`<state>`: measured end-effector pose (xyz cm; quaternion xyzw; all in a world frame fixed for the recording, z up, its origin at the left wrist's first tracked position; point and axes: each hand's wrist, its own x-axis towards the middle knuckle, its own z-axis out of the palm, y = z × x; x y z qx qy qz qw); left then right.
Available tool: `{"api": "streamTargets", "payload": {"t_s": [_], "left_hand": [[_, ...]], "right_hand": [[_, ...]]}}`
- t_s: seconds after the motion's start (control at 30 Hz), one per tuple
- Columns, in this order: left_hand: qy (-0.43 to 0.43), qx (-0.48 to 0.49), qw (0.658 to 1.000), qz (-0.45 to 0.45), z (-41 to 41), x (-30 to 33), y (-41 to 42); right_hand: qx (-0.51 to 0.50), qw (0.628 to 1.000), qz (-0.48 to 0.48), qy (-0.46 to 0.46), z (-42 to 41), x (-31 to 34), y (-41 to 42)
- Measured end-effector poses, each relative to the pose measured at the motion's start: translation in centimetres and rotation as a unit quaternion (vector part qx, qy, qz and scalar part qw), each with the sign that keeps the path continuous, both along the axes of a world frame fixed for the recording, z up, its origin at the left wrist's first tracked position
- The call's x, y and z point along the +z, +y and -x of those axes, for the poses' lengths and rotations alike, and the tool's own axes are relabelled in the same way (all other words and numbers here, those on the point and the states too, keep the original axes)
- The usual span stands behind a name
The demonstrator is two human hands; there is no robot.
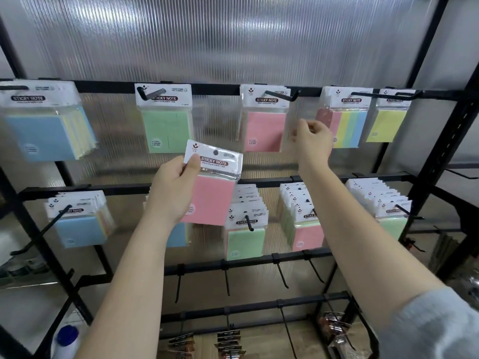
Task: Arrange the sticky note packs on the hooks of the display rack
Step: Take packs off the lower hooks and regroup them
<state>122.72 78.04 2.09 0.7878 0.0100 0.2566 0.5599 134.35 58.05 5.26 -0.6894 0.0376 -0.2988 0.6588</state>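
My left hand [172, 189] grips a pink sticky note pack [213, 195] by its white header, thumb on the front, holding it in front of the rack's middle rail. My right hand [312, 137] is raised to the top row, its curled fingers pinching the clear right edge of a pink pack [263, 130] that hangs on a top hook [281, 95]. The top rail [108, 86] also carries blue [41, 136], green [166, 130], multicolour [347, 128] and yellow [387, 125] packs.
The middle rail [272, 180] carries several hooks full of packs in blue [79, 229], green [245, 244] and pink [307, 237]. Bare hooks [227, 281] stick out from the lower rails. Other packaged goods hang near the floor, and a white bottle with a blue cap [66, 340] stands at the lower left.
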Motion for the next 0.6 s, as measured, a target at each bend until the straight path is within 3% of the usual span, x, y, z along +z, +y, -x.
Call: {"api": "streamTargets", "payload": {"t_s": [0.1, 0.23, 0.6], "left_hand": [[-0.029, 0.0, 0.999, 0.027, 0.1, 0.5, -0.9], [-0.089, -0.025, 0.994, 0.06, 0.3, 1.3, -2.5], [-0.203, -0.072, 0.973, 0.077, 0.0, 5.9, -8.2]], "right_hand": [[0.026, 0.998, 0.053, -0.007, 2.4, -2.3, -1.8], [-0.011, 0.991, 0.137, 0.003, 5.0, -5.6, -4.5], [-0.039, 0.985, 0.161, 0.052, 7.6, -10.3, -7.1]]}}
